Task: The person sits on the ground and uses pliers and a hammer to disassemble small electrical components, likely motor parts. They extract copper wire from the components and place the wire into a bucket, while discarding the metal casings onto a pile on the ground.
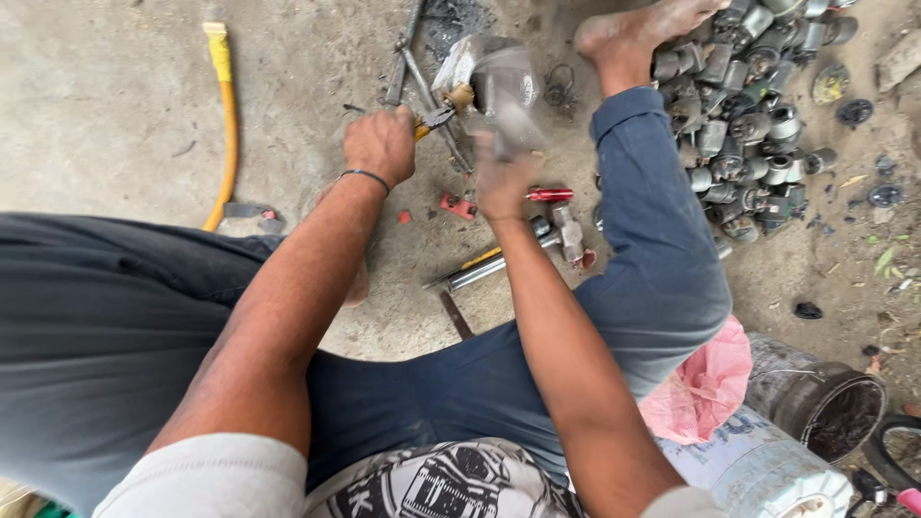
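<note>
Seen from the head cam, person sat on a bare concrete floor (106, 105), legs spread, both arms reaching fwd to abt 12 o'clock.

L hand (381, 144) was clenched round the handles of yellow-grip pliers (434, 119), thin band on the wrist. Plier tips pointed to 3 o'clock and met the grey metal part (494, 82) at its brass-coloured fitting. R hand (503, 180) was closed on the lower end of that same part, holding it off the floor; hand and part were motion-blurred, so exact finger grip can't be told. Part sat at 12 o'clock from the body, between the two hands, just above the R hand.

Under the hands, at abt 6 o'clock from the part: a hammer (537, 242) with steel handle lay flat on the floor, a small red-handled tool (550, 195) just beside the R hand, a few red bits nearby. Long metal tongs (408, 67) lay at 11 o'clock of the part.

At 2 o'clock, a pile of similar grey metal parts (748, 125) lay by the bare R foot (633, 38). At 10 o'clock, well apart, a yellow-orange hose (226, 125). At 5 o'clock near the R knee: pink plastic bag (705, 384), a white container (767, 470), a dark rusty can (830, 403).
</note>
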